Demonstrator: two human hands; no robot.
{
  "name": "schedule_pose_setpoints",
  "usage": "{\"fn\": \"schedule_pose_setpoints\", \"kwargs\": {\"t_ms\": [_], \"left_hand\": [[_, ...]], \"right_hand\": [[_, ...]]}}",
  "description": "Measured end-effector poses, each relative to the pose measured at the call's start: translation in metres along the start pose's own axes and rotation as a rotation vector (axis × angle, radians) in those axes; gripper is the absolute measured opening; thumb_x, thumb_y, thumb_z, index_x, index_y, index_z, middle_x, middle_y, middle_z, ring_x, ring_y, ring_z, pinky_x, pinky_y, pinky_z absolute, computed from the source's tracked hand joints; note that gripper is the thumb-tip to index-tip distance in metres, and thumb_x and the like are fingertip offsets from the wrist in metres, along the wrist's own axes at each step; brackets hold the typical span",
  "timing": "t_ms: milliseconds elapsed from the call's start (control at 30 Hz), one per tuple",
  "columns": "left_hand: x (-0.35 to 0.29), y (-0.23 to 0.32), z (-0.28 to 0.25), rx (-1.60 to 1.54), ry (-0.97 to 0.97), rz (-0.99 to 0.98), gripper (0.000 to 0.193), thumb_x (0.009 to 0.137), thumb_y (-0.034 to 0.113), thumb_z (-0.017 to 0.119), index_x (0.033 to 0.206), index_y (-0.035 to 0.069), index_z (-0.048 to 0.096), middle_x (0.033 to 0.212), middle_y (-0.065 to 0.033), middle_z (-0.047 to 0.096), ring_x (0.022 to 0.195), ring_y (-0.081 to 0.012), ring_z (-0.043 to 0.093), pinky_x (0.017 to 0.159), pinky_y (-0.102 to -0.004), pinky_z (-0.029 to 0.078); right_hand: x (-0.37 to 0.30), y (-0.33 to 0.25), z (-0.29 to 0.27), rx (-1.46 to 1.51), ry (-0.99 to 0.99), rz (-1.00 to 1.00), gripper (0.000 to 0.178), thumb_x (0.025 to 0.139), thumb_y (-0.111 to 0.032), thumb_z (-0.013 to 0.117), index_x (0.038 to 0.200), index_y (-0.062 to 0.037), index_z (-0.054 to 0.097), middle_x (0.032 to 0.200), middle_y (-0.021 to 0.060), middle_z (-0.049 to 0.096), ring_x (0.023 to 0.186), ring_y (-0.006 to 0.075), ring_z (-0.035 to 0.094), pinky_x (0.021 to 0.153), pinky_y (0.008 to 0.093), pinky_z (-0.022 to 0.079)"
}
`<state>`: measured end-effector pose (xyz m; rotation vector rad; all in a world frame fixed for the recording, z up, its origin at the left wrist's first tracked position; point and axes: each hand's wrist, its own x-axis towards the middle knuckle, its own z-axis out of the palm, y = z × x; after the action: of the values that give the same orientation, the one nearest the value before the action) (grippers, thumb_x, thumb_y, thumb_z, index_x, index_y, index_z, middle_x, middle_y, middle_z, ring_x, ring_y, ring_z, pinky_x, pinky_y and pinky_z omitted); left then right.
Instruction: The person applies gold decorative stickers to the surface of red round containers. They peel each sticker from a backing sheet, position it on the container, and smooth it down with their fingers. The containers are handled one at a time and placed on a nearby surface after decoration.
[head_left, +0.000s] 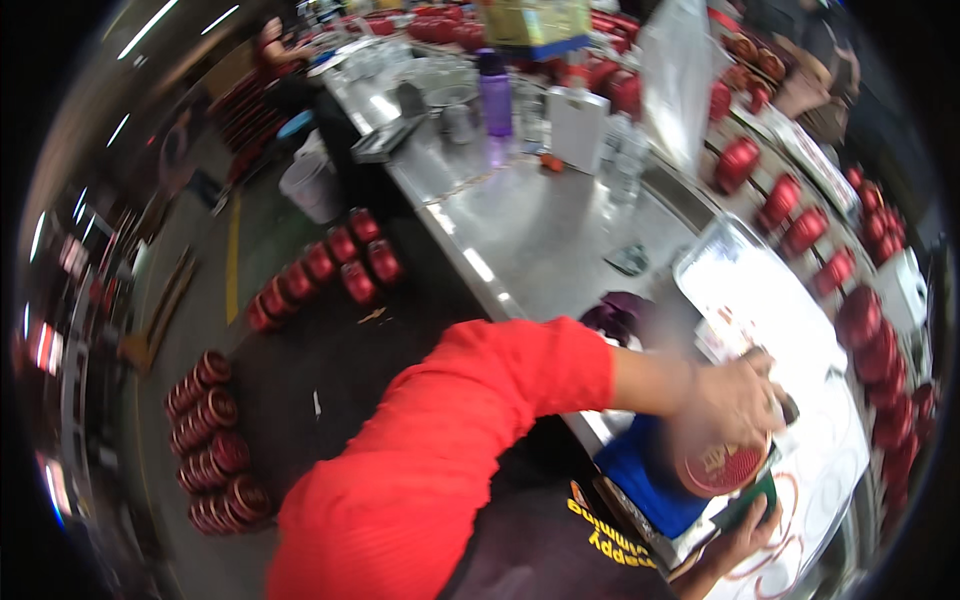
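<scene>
My left hand (735, 402), reaching across from a red sleeve, is curled just above a round red piece with a gold emblem (722, 465). Motion smears it; a small brownish thing shows at its fingertips, its kind unclear. Below, my right hand (745, 540) has its fingers bent around a dark green flat piece (752, 500) at the edge of the round piece. A blue cloth (655, 475) lies under and beside the round piece, next to my apron. Beyond my left wrist sits a crumpled dark purple cloth (618, 316).
White sheeting with red ring marks (835, 465) and a shallow tray (735, 262) cover the right of the metal bench (540, 225). A purple bottle (495, 98) and white box (577, 128) stand farther off. Red round items (805, 230) line the right; more are stacked at left (340, 245).
</scene>
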<state>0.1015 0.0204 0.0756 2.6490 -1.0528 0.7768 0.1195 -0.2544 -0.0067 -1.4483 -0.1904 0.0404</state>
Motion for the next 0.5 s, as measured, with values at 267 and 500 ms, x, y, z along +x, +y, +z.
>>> {"fn": "schedule_pose_setpoints", "kwargs": {"t_ms": [267, 500], "left_hand": [[-0.014, 0.073, 0.018, 0.141, 0.129, 0.080, 0.046, 0.092, 0.063, 0.058, 0.110, 0.023, 0.072, 0.091, 0.0042, 0.077, 0.139, -0.0254, 0.050, 0.119, -0.0673, 0.014], [-0.104, 0.087, -0.007, -0.158, 0.250, -0.430, 0.061, 0.090, 0.043, 0.071, 0.145, 0.021, 0.057, 0.156, -0.0076, 0.049, 0.153, -0.0358, 0.029, 0.120, -0.0707, 0.017]], "right_hand": [[-0.003, -0.034, -0.011, -0.194, 0.127, -0.055, 0.038, 0.101, -0.024, 0.068, 0.127, 0.0038, 0.063, 0.118, 0.0165, 0.070, 0.099, 0.0253, 0.068, 0.087, 0.0370, 0.056], [0.002, -0.022, 0.015, -0.192, 0.045, -0.148, 0.032, 0.108, -0.025, 0.060, 0.126, 0.0004, 0.061, 0.111, 0.0085, 0.068, 0.094, 0.0132, 0.063, 0.083, 0.0249, 0.054]]}}
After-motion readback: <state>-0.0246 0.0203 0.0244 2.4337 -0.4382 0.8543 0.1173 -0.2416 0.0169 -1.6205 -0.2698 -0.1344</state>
